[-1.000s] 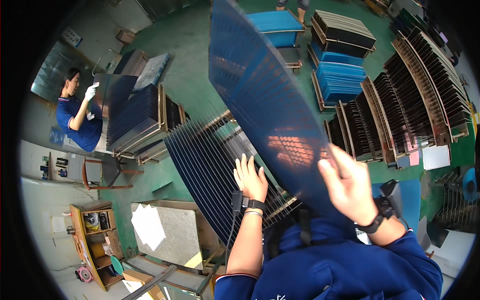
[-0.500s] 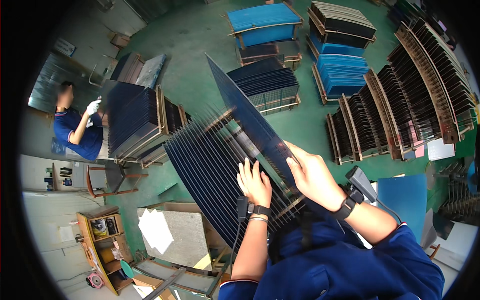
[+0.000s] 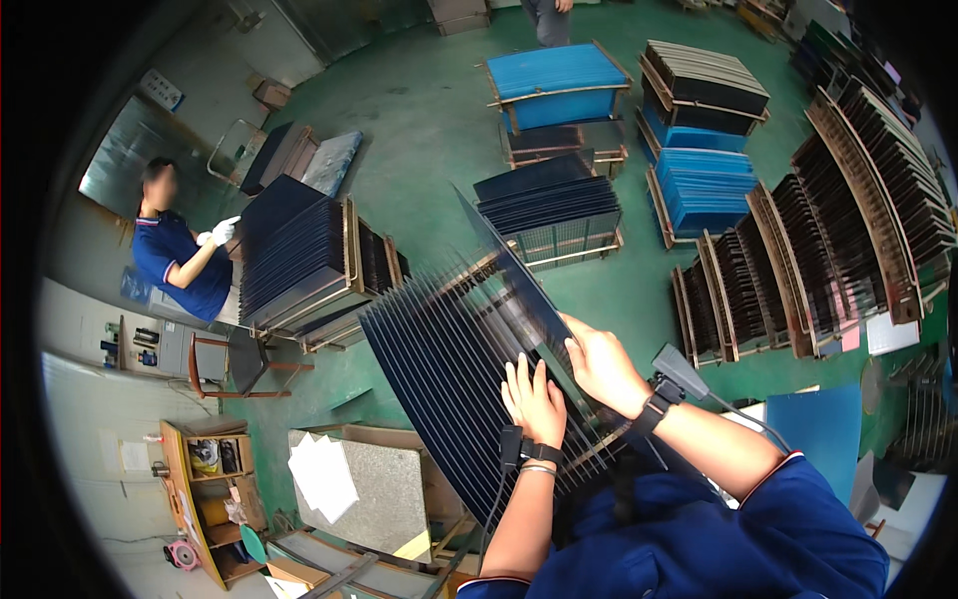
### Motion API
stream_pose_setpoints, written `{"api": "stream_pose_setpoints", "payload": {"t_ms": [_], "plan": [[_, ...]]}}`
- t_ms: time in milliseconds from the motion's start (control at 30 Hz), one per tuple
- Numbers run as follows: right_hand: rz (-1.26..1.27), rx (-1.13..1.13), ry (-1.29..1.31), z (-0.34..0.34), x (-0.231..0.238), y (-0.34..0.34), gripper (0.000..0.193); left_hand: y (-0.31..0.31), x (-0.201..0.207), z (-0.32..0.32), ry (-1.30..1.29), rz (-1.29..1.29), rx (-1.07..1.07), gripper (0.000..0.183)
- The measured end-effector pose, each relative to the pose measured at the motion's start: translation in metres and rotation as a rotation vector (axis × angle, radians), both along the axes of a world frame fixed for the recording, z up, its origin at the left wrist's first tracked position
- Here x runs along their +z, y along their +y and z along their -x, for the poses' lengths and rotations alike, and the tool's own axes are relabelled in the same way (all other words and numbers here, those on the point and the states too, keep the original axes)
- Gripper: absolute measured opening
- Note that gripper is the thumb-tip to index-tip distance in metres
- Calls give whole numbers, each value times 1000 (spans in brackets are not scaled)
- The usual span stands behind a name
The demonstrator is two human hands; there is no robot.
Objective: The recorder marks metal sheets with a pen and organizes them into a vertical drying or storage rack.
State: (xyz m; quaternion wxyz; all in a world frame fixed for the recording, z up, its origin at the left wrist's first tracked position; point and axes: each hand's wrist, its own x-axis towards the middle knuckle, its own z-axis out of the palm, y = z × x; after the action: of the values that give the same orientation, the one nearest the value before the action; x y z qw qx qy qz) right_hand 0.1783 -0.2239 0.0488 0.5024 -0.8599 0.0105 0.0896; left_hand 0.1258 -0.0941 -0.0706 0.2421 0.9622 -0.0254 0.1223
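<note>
My right hand (image 3: 604, 369) is closed on the near edge of a thin dark panel (image 3: 516, 272), which stands steeply over the right part of a rack. Many similar dark panels (image 3: 439, 374) stand on edge in that rack, side by side with narrow gaps. With fingers spread, my left hand (image 3: 535, 401) lies over the edges of the racked panels, just left of the held one. Whether its fingertips press on them I cannot tell. The held panel's lower edge is blurred among the rack's thin dividers.
A co-worker (image 3: 185, 250) in white gloves stands at the left by another rack of dark panels (image 3: 299, 250). Racks of blue panels (image 3: 559, 85) and tall slotted racks (image 3: 788, 250) stand ahead and right. White sheets (image 3: 321, 477) lie on a grey board (image 3: 394, 499) at lower left.
My right hand has moved left and the held panel has come lower, closer over the rack. My left hand stays on the panels. The view has shifted; another person's legs show at the top.
</note>
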Motion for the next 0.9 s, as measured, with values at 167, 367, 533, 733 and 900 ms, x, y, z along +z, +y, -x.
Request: {"api": "stream_pose_setpoints", "payload": {"t_ms": [167, 367, 533, 733, 900], "plan": [[405, 94, -186, 18, -92, 11, 51, 1, -4, -1, 30, 6, -13, 39], [538, 295, -386, 52, -94, 7, 55, 2, -1, -2, 45, 15, -7, 45], [721, 271, -478, 41, -107, 12, 47, 3, 3, -1, 38, 11, -4, 45], [581, 273, -431, 44, -108, 15, 29, 4, -5, 4, 6, 51, 9, 44], [293, 186, -247, 30, -22, -5, 24, -1, -11, 1, -17, 28, -9, 49]]}}
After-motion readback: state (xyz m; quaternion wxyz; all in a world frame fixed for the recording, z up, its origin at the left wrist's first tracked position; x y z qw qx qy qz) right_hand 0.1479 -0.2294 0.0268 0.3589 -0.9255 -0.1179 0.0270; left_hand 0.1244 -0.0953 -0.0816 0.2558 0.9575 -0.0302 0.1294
